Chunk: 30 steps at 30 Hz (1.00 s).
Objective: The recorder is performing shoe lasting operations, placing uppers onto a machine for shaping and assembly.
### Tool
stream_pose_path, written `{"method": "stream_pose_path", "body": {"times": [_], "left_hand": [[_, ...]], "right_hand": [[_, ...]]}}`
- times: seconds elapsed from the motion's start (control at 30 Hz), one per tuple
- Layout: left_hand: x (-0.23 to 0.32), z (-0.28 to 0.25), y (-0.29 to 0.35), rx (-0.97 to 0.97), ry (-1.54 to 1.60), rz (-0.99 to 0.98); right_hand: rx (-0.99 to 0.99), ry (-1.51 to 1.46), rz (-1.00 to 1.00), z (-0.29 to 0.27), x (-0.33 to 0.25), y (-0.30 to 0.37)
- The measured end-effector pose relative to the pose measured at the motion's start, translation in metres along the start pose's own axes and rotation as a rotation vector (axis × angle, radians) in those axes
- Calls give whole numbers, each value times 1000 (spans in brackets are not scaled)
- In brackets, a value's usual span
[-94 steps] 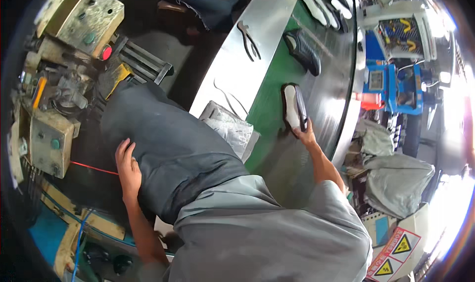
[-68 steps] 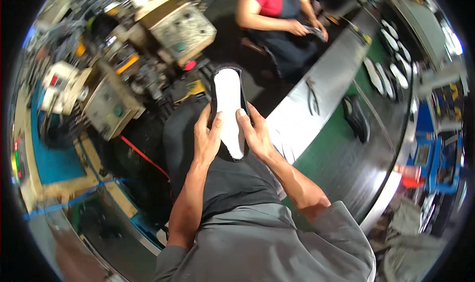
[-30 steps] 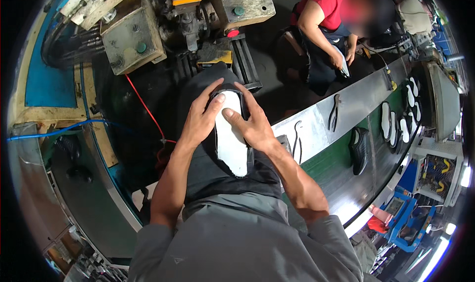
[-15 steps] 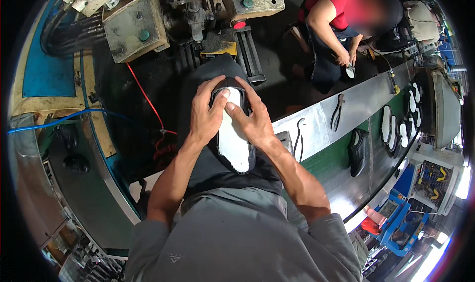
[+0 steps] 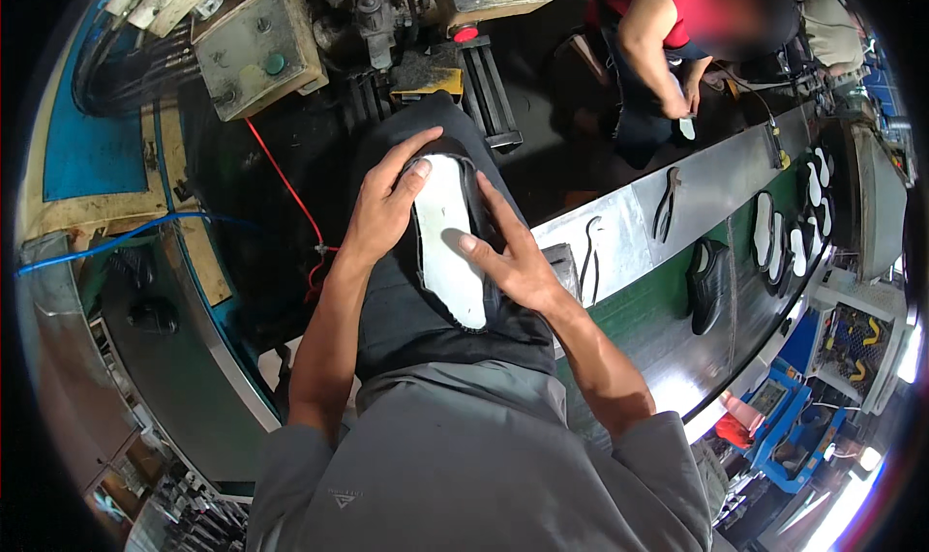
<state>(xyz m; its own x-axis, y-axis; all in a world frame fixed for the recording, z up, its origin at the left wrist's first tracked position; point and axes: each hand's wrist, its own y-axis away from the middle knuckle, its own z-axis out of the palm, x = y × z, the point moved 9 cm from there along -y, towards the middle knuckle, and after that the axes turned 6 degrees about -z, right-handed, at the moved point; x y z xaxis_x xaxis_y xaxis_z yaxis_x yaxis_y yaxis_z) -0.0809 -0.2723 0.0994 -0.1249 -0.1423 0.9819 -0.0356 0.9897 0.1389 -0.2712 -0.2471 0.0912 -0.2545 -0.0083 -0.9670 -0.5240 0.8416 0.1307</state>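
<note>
A black shoe upper (image 5: 468, 189) lies on my lap with its underside up and its toe pointing away from me. The white insole board (image 5: 447, 213) fills the opening between its dark edges. My left hand (image 5: 387, 204) grips the toe end from the left, thumb on the board's edge and fingers round the upper. On the other side, my right hand (image 5: 523, 267) holds the upper with fingers along its edge. Its thumb reaches over the middle of the board. The fingertips under the upper are partly hidden.
Ahead stands a machine (image 5: 256, 59) with worn metal boxes. Pincers (image 5: 666, 204) and a second hand tool (image 5: 590, 260) lie on the metal ledge at right. Beyond it, a conveyor carries a black shoe (image 5: 708, 286) and several white-bottomed uppers (image 5: 776, 245). A co-worker (image 5: 648, 29) handles another piece.
My right hand has slid from the toe back toward the middle of the upper, its thumb leaving the toe area. My left hand stays at the toe. More of the white board shows.
</note>
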Motion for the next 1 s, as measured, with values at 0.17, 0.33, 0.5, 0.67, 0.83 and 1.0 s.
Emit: {"method": "stream_pose_path", "body": {"times": [0.17,0.33,0.5,0.67,0.83,1.0], "left_hand": [[-6,0,3,-71,168,-20],[18,-3,7,-65,82,76],[24,0,9,-47,66,68],[37,7,10,28,-34,79],[30,10,13,91,-127,87],[31,8,17,90,-160,119]], "right_hand": [[13,-436,15,-34,20,-8],[-68,-406,10,-43,10,-22],[-25,73,-117,-16,-33,-18],[109,37,-109,0,-39,-29],[99,-18,-103,3,-32,-32],[88,-8,-150,1,-32,-29]]}}
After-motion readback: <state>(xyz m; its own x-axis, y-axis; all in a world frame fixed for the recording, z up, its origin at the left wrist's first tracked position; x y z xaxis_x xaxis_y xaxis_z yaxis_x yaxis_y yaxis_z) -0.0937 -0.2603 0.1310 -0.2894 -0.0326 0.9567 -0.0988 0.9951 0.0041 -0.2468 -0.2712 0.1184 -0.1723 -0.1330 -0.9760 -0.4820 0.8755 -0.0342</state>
